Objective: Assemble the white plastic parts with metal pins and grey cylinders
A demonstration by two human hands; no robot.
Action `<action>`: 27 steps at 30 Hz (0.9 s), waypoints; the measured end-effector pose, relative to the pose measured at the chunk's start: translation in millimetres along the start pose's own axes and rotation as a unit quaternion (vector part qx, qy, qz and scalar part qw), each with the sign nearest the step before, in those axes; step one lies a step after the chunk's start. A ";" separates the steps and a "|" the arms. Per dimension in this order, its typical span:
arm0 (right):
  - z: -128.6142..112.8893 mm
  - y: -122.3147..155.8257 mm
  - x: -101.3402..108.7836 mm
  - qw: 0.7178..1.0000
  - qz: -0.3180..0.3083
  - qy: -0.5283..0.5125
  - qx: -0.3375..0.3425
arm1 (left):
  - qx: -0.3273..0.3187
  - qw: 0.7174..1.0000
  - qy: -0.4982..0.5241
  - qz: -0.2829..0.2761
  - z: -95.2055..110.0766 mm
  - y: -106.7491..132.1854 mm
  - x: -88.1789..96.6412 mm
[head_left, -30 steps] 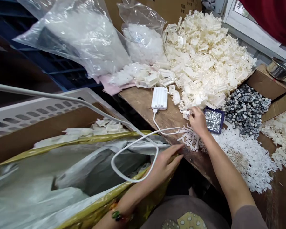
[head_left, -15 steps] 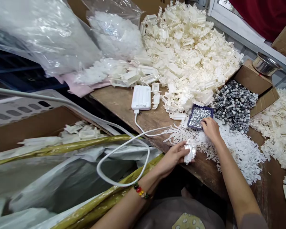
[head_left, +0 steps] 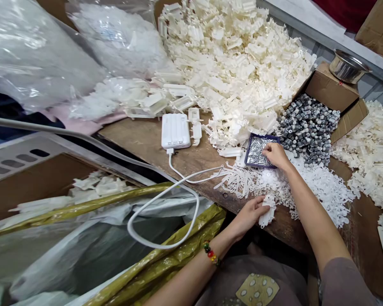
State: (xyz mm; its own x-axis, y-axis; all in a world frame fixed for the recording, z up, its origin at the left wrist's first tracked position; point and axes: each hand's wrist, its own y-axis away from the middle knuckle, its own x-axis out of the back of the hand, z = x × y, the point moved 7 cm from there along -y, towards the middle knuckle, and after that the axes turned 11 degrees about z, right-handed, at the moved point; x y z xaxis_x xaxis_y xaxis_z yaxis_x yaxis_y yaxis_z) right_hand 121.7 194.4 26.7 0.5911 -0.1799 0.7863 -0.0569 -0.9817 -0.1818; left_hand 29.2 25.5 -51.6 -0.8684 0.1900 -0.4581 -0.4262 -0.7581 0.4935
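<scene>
My left hand (head_left: 249, 216) is closed around a flat white plastic part (head_left: 267, 211) with small lugs, held over the table's front edge. Fingers and thumb grip its left side. Beyond it, my right hand (head_left: 276, 154) dips its pinched fingertips into a small dark blue tray (head_left: 247, 154) filled with thin shiny metal pins (head_left: 257, 147). Whatever those fingertips hold is too small to make out. Around the tray lie small white plastic pieces (head_left: 317, 187) and a bunch of long thin white strips (head_left: 238, 180).
Behind the tray rises a big heap of cream plastic housings (head_left: 239, 63). A tipped cardboard box (head_left: 328, 91) spills grey cylindrical parts (head_left: 309, 129). A white power bank (head_left: 175, 131) trails a looped white cable (head_left: 132, 231) over the table's edge. Plastic sacks (head_left: 92, 246) stand at left.
The view has shifted a little. My left hand has moved right with the white part, which now shows a flatter face. My right hand's fingertips have moved farther into the pins.
</scene>
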 end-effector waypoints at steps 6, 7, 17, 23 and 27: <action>15.0 15.3 8.0 0.995 0.013 -0.081 -0.059 | -0.007 1.000 -0.016 -0.012 -2.7 -1.6 -4.5; 14.9 17.1 12.7 0.996 0.024 -0.067 -0.050 | -0.008 1.000 -0.019 -0.008 -3.2 -2.2 -4.3; -16.5 3.1 -2.8 0.992 -0.045 0.115 0.018 | -0.018 0.998 -0.056 0.003 -7.1 -6.2 -1.5; -3.1 -6.8 -2.8 0.999 -0.043 0.013 -0.027 | -0.011 0.999 -0.047 0.003 -9.6 -7.4 1.1; 2.1 1.2 0.6 0.992 -0.038 -0.078 -0.087 | -0.002 0.999 -0.044 -0.010 -10.1 -7.7 -0.8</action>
State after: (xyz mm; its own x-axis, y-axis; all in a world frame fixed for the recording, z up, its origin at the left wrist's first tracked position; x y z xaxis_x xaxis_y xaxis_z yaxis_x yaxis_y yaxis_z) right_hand 123.6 193.2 25.6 0.7162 -0.1059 0.6898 -0.1372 -0.9905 -0.0096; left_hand 35.7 24.8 -62.6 -0.8791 0.2583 -0.4007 -0.4420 -0.7566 0.4819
